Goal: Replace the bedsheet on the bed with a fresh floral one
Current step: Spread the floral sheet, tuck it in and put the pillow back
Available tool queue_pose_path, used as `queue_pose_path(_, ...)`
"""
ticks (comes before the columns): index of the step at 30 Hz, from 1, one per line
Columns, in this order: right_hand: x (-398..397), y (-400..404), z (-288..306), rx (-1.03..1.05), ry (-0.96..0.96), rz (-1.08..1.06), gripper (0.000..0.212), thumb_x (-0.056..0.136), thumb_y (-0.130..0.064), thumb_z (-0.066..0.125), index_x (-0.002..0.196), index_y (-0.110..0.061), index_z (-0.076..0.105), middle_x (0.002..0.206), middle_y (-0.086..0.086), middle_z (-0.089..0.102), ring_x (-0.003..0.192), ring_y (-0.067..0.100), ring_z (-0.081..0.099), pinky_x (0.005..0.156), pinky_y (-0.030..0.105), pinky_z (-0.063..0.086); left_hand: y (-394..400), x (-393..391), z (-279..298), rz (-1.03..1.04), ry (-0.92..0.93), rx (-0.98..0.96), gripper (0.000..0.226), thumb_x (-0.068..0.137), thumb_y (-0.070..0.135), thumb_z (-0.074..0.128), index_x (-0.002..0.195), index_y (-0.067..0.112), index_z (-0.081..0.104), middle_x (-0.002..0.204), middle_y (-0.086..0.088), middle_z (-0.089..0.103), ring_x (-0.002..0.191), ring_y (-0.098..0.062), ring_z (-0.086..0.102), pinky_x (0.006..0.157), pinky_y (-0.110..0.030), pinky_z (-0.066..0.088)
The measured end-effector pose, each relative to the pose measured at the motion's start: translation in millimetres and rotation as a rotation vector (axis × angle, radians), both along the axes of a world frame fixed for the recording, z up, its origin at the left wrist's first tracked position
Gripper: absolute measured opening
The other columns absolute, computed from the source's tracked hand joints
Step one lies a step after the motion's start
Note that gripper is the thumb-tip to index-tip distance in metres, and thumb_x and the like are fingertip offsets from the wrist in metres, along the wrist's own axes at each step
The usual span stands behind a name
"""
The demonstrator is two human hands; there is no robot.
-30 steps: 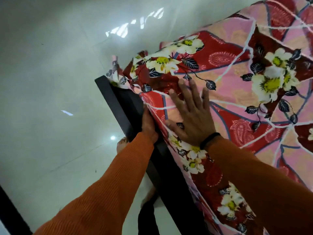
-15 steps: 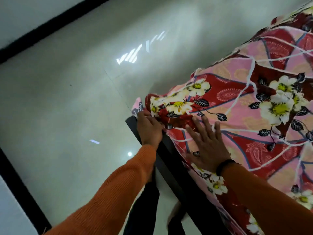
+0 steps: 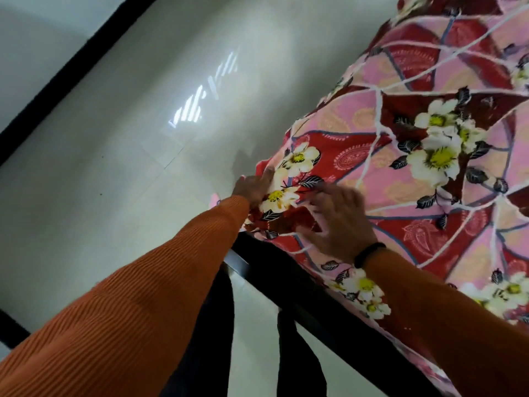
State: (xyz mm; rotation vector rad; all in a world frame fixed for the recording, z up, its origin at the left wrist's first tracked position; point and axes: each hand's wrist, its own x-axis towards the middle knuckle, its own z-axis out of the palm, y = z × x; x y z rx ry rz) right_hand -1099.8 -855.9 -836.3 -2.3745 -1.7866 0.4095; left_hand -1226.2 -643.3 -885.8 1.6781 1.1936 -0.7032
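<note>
Bed with black frame (image 3: 289,277), red-and-pink floral bedsheet (image 3: 429,173) spread directly over it, bunched at the near corner, glossy pale tiled floor (image 3: 114,173) below, beside the frame.

This is a bedroom in a home. A bed (image 3: 300,285) with a dark frame wears a red and pink flower sheet (image 3: 429,173). Beside the bed is a shiny pale tiled floor (image 3: 114,181).
</note>
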Motion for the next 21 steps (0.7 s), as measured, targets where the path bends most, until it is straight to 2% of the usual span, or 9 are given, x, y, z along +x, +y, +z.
queue_pose_path(2, 10.2, 19.4, -6.0, -0.002, -0.083, -0.276, 0.079, 0.086, -0.076, 0.052, 0.149, -0.029, 0.047, 0.161, 0.008, 0.035, 0.146, 0.035, 0.035, 0.114, 0.064, 0.023, 3.1, 7.4, 6.3, -0.082, 0.076, -0.039, 0.096, 0.098, 0.075, 0.006, 0.132, 0.005, 0.063, 0.136, -0.025, 0.06, 0.123, -0.039, 0.058, 0.113, -0.042, 0.039)
queue_pose_path(4, 18.3, 32.5, -17.5, -0.051, -0.104, -0.447, 0.09, 0.084, -0.08, 0.046, 0.158, -0.031, 0.032, 0.169, 0.007, 0.017, 0.154, 0.034, 0.019, 0.118, 0.064, 0.013, 14.5, 23.7, 12.3, -0.083, 0.152, -0.066, 0.094, 0.095, 0.078, 0.005, 0.09, 0.008, 0.067, 0.115, -0.023, 0.066, 0.106, -0.034, 0.063, 0.111, -0.039, 0.041)
queue_pose_path(6, 17.7, 41.5, -22.7, -0.11, -0.109, -0.467, 0.093, 0.086, -0.081, 0.042, 0.162, -0.032, 0.022, 0.171, 0.007, 0.006, 0.157, 0.033, 0.007, 0.119, 0.066, 0.007, 17.4, 23.1, 4.7, -0.11, 0.189, -0.098, 0.079, 0.096, 0.077, 0.007, 0.067, 0.016, 0.048, 0.12, -0.025, 0.063, 0.11, -0.035, 0.062, 0.111, -0.04, 0.039)
queue_pose_path(9, 6.5, 43.3, -22.9, -0.087, -0.11, -0.524, 0.09, 0.089, -0.079, 0.041, 0.162, -0.031, 0.018, 0.171, 0.006, 0.003, 0.158, 0.029, 0.0, 0.12, 0.067, 0.004, 20.9, 26.2, 5.3, -0.151, 0.132, -0.114, 0.079, 0.099, 0.072, 0.012, 0.105, 0.017, 0.069, 0.122, -0.024, 0.066, 0.094, -0.034, 0.063, 0.101, -0.041, 0.048)
queue_pose_path(12, 7.1, 48.1, -22.3, -0.024, -0.091, -0.578, 0.088, 0.09, -0.076, 0.043, 0.162, -0.03, 0.022, 0.171, 0.005, 0.006, 0.158, 0.028, 0.002, 0.12, 0.066, 0.005, 17.9, 12.7, -6.1, -0.02, 0.033, -0.258, 0.089, 0.099, 0.074, 0.012, 0.142, 0.009, 0.055, 0.131, -0.021, 0.063, 0.101, -0.031, 0.061, 0.1, -0.036, 0.043)
queue_pose_path(14, 2.5, 49.3, -24.5, -0.033, -0.07, -0.59, 0.088, 0.09, -0.075, 0.044, 0.162, -0.03, 0.021, 0.171, 0.003, 0.005, 0.158, 0.027, 0.001, 0.12, 0.066, 0.005, 14.6, 0.6, -21.1, 0.196, 0.004, -0.485, 0.099, 0.087, 0.088, 0.021, 0.141, 0.013, 0.056, 0.133, -0.016, 0.065, 0.112, -0.034, 0.065, 0.112, -0.046, 0.042)
queue_pose_path(15, 1.5, 49.7, -26.3, -0.037, -0.057, -0.594, 0.088, 0.09, -0.075, 0.044, 0.162, -0.031, 0.02, 0.171, 0.003, 0.005, 0.158, 0.027, 0.001, 0.12, 0.067, 0.005, 14.0, -5.8, -37.2, 0.335, -0.032, -0.568, 0.096, 0.085, 0.09, 0.029, 0.134, 0.014, 0.062, 0.121, -0.016, 0.071, 0.104, -0.034, 0.07, 0.108, -0.049, 0.047)
queue_pose_path(17, 1.9, 51.7, -28.2, -0.035, -0.047, -0.603, 0.088, 0.09, -0.075, 0.044, 0.162, -0.031, 0.02, 0.171, 0.003, 0.005, 0.158, 0.026, 0.001, 0.12, 0.067, 0.005, 11.3, -17.0, -70.2, 0.545, -0.044, -0.655, 0.079, 0.092, 0.075, 0.041, 0.129, 0.009, 0.065, 0.107, -0.015, 0.075, 0.087, -0.032, 0.073, 0.098, -0.046, 0.055)
queue_pose_path(21, 2.6, 49.9, -28.3, -0.007, -0.053, -0.622, 0.086, 0.091, -0.074, 0.046, 0.161, -0.032, 0.021, 0.171, 0.002, 0.007, 0.158, 0.025, 0.003, 0.121, 0.065, 0.005, -1.7, -36.8, -66.8, 0.885, -0.06, -0.801, 0.052, 0.098, 0.047, 0.055, 0.127, 0.005, 0.066, 0.1, -0.015, 0.074, 0.084, -0.033, 0.071, 0.085, -0.042, 0.058)
